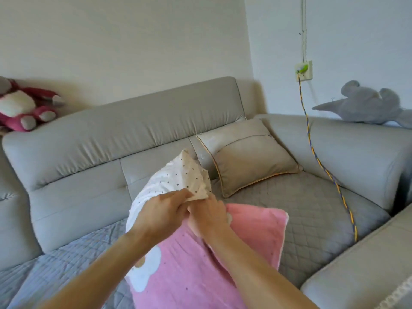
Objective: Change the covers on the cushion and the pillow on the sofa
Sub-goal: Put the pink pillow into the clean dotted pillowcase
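On a pale grey, smooth-skinned sofa (pixel 133 121) with a diamond-quilted grey seat mat (pixel 312 208): a plump white pillow (pixel 169 181) in soft dotted cotton, standing on end and half sunk in a fuzzy pink cover (pixel 194 264) printed with white flowers. Left hand (pixel 165 210) raised at the pillow's upper end, thumb and fingers pinching a loose cream fold of the dotted fabric, bare forearm stretched in from lower left. Right hand (pixel 207 219) touching the left, back uppermost, fingers curled under at the pink cover's top edge, its grip hidden and impossible to tell. Behind, propped in the sofa's corner, a rectangular beige-grey cushion (pixel 252 157) with a velvety face, orange piping and a curved seam. On the backrest at far left, a shaggy pink-and-white plush toy (pixel 24 105); on the far side's top, a soft grey plush animal (pixel 367 105). From a wall socket (pixel 303 70), a twisted yellow-and-blue cord (pixel 323 157) hanging down to the mat
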